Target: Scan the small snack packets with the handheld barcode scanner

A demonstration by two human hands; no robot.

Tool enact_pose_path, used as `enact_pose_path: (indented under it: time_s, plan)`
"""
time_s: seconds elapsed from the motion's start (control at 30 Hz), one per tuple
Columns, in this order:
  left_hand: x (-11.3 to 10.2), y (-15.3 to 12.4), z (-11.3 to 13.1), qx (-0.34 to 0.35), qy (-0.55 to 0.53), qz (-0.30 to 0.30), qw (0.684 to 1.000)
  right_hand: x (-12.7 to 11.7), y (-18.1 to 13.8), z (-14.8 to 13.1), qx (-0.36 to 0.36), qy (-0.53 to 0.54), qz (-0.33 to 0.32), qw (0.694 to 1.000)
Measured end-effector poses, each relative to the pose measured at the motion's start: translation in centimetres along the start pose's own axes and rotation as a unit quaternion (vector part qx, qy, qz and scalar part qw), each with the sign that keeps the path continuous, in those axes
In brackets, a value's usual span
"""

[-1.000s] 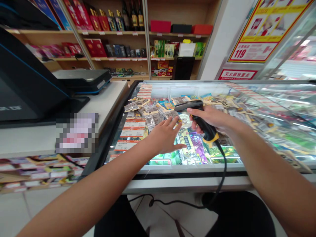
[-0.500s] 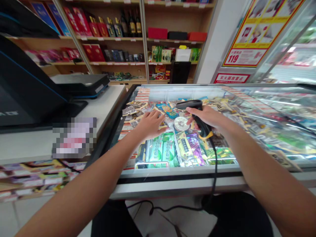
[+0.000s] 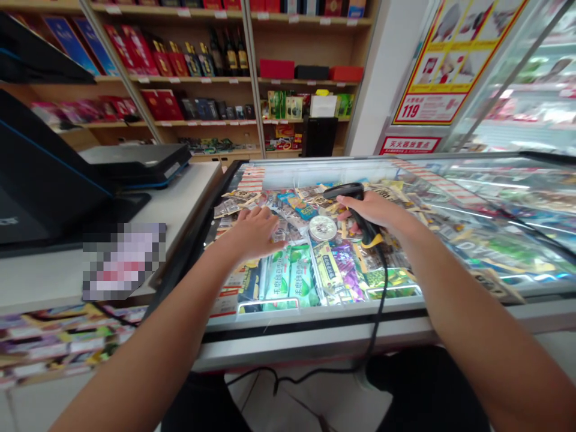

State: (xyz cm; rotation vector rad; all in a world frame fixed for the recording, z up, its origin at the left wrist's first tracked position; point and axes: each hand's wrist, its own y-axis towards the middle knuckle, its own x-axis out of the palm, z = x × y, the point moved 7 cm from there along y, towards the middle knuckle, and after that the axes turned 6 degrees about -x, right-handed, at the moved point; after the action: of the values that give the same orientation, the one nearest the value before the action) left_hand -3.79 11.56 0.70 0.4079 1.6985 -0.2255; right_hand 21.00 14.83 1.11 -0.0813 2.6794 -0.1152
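Observation:
My right hand point(image 3: 366, 215) is wrapped round the handle of a black barcode scanner point(image 3: 345, 191) with a yellow lower end. Its head points left over the glass-topped freezer point(image 3: 315, 337), and its cable point(image 3: 382, 288) hangs down over the front edge. To the left, my left hand point(image 3: 257, 233) lies palm down over the glass with its thumb apart and its fingers slightly bent, holding nothing. A round, silvery-white disc point(image 3: 323, 228) sits between both hands. Under the glass are green packets point(image 3: 288, 276), a purple packet point(image 3: 346, 264) and a blue packet point(image 3: 297, 205).
At the left a counter point(image 3: 189, 198) carries a flat black weighing scale point(image 3: 139, 162) and a dark terminal point(image 3: 45, 168). A blurred-out phone-shaped object point(image 3: 123, 258) is near its edge. Behind stand shelves point(image 3: 193, 123) of bottles and boxes. A cable point(image 3: 315, 381) hangs low before my legs.
The view has shifted slightly, so the freezer appears further left. My left hand has slid a little to the left, its fingers more bent. My right hand keeps hold of the barcode scanner.

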Motion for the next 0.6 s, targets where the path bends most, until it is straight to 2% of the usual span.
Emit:
enact_pose_path:
  time_s: [0.13, 0.3, 0.4, 0.5, 0.6]
  plan:
    - [-0.8, 2.1, 1.5, -0.014, -0.038, 0.026, 0.999, -0.4, -0.2, -0.1, -0.001, -0.021, 0.007, 1.0]
    - [-0.4, 8.7, 2.9, -0.017, -0.099, 0.007, 0.995, -1.3, 0.3, 0.2, -0.012, -0.073, 0.025, 0.997]
    - [0.5, 12.1, 4.2, 0.056, -0.123, -0.003, 0.991, -2.2, 1.1, 0.6, -0.032, -0.123, 0.035, 0.991]
    - [0.8, 13.5, 5.5, 0.109, -0.122, 0.033, 0.986, -3.2, 1.3, 0.7, -0.032, -0.198, 0.05, 0.978]
    - [0.2, 13.4, 5.8, 0.072, -0.19, 0.084, 0.976, -4.0, 0.9, 0.2, -0.025, -0.255, 0.062, 0.965]
